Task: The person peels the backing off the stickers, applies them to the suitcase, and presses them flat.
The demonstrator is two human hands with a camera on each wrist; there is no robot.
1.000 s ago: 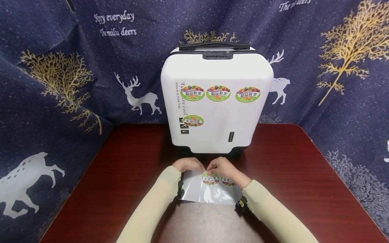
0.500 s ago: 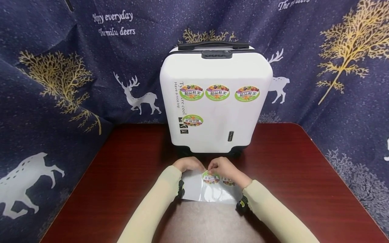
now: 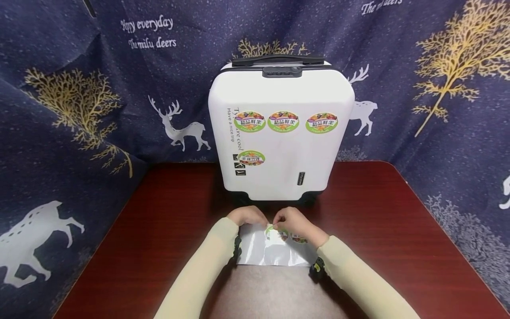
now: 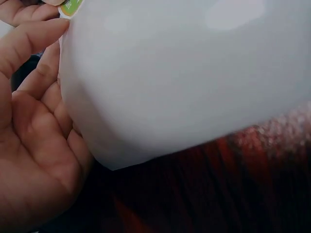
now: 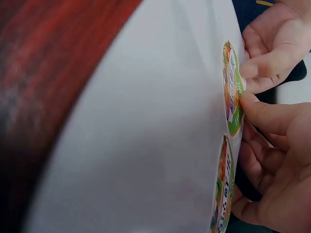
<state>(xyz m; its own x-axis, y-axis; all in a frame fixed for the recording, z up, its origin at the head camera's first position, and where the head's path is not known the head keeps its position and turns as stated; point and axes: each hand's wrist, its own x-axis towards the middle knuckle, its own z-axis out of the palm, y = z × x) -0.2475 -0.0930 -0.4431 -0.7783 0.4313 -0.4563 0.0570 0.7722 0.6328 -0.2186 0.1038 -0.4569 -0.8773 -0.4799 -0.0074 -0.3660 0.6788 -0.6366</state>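
Observation:
A glossy white sticker sheet point(image 3: 259, 254) lies tilted between the hands, in front of the suitcase. My left hand point(image 3: 249, 215) grips its far edge, thumb on top and fingers beneath, as the left wrist view shows. My right hand point(image 3: 294, 220) pinches that same edge at an oval fruit sticker point(image 5: 233, 92), its thumb on the sticker's green border. The fingertips of both hands are close together there. Nearer the right wrist, a second fruit sticker point(image 5: 222, 187) is on the sheet, partly covered by the right hand in the head view.
A white suitcase point(image 3: 279, 91) stands upright at the back of the dark red table point(image 3: 167, 239). Three fruit stickers line its upper front, and another fruit sticker point(image 3: 252, 158) sits lower left. A blue deer-print cloth point(image 3: 175, 79) hangs behind.
Both hands keep their hold at the sheet's far edge with hardly any movement. The sheet's tilt has shifted slightly, moving the glare onto the pinched sticker.

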